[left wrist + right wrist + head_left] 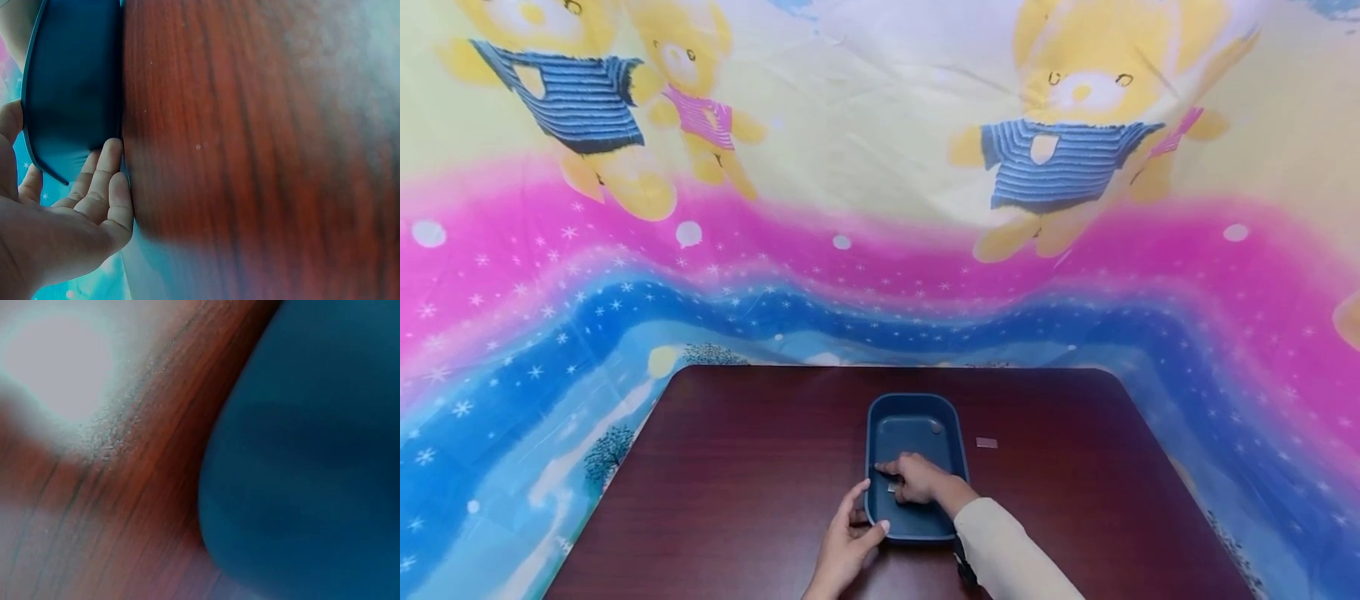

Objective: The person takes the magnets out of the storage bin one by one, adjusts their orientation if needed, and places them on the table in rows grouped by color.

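Observation:
A dark blue rectangular tray [919, 533] with rounded corners stands on the table. At its near left corner my left hand [844, 546] holds it, with the thumb on the front rim and fingers along the left side. The left wrist view shows these fingers [103, 178] against the tray's outer wall. My right hand [919, 480] is down inside the tray, its index finger stretched toward the left wall and its thumb apart from it. A small pale piece [892, 487] lies between them. The right hand is out of sight in its own wrist view.
Farther back in the tray lies a small round thing [936, 429]. To the right of the tray, a small pale rectangular piece [987, 443] lies on the dark red-brown table [760, 467]. A cloth printed with bears [850, 283] hangs behind the table.

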The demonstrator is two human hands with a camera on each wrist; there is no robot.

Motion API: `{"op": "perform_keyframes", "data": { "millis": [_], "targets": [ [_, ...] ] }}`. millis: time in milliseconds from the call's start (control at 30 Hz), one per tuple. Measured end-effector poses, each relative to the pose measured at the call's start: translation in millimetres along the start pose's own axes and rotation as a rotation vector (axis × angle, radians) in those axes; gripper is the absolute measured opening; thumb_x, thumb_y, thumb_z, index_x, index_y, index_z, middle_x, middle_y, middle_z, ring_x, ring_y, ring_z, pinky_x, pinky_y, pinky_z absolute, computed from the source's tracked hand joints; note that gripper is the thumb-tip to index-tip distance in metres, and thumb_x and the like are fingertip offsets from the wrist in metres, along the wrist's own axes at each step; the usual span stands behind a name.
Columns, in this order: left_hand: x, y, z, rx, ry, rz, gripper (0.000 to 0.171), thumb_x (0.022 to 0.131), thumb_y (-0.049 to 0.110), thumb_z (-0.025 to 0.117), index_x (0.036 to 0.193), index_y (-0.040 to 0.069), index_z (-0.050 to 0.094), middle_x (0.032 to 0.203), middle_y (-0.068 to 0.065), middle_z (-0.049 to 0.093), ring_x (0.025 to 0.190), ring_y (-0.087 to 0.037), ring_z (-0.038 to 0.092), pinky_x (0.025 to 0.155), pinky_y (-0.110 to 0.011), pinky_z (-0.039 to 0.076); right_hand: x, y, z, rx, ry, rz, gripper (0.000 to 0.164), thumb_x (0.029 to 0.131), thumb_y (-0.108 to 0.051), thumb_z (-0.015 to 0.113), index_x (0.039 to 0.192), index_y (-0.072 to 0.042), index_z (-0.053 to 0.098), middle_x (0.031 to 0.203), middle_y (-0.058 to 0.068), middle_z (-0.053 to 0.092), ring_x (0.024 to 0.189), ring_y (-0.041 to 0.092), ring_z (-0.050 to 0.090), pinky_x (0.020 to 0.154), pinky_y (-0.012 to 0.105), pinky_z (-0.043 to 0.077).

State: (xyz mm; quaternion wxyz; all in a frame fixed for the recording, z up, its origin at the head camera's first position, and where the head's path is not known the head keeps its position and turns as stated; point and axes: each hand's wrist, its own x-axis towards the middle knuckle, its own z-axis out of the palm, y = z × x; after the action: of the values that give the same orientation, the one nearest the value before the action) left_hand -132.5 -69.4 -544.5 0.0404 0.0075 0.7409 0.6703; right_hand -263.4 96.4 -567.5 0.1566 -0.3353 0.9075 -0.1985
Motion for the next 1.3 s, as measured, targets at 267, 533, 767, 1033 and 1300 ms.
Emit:
{"op": "perform_keyframes", "data": {
  "millis": [267,533,767,1033,1300],
  "targets": [
    [-1.0,0.3,-0.9,-0.009,0.001,0.000,0.063,0.083,0.009,0.069,0.138,0.006,0.040,0.089,-0.015,0.060,0.075,-0.020,0.063,0.062,-0.028,0.050,4.4,-1.7,-1.0,0.042,-0.028,0.058,0.076,0.073,-0.001,0.069,0.142,-0.014,0.040,0.063,-0.004,0.044,0.048,0.008,0.037,0.044,0.022,0.031],
    [4.8,-21.9,0.8,-0.047,-0.012,0.002,0.066,0.082,0.009,0.070,0.140,0.005,0.037,0.089,-0.015,0.060,0.075,-0.021,0.064,0.063,-0.033,0.052,-0.7,7.7,3.3,0.146,0.100,0.073,0.042,0.068,-0.010,0.079,0.105,-0.010,0.059,0.066,-0.007,0.049,0.055,0.006,0.045,0.050,0.023,0.040],
    [12.2,-37.3,0.0,-0.005,0.004,-0.009,0.067,0.083,0.016,0.071,0.141,0.012,0.038,0.091,-0.011,0.060,0.076,-0.019,0.063,0.064,-0.030,0.051,0.4,5.1,4.6,0.097,0.103,0.072,0.025,0.066,-0.017,0.084,0.073,-0.015,0.060,0.070,-0.010,0.050,0.061,0.007,0.045,0.056,0.023,0.042],
    [11.5,-37.1,0.8,-0.006,0.004,0.000,0.068,0.082,0.017,0.071,0.141,0.012,0.038,0.091,-0.011,0.060,0.076,-0.018,0.063,0.064,-0.031,0.051,-1.5,7.1,3.6,0.021,0.066,0.034,0.022,0.072,-0.021,0.080,0.070,-0.019,0.058,0.070,-0.011,0.048,0.062,0.004,0.045,0.057,0.022,0.041],
    [7.0,-22.6,1.1,0.000,0.018,0.010,0.065,0.082,0.009,0.070,0.139,0.006,0.039,0.089,-0.013,0.059,0.075,-0.020,0.062,0.063,-0.029,0.050,-6.4,6.8,1.3,0.137,0.093,0.069,0.019,0.068,-0.017,0.076,0.067,-0.018,0.057,0.061,-0.010,0.052,0.052,0.006,0.046,0.049,0.022,0.039]
  ]
}}
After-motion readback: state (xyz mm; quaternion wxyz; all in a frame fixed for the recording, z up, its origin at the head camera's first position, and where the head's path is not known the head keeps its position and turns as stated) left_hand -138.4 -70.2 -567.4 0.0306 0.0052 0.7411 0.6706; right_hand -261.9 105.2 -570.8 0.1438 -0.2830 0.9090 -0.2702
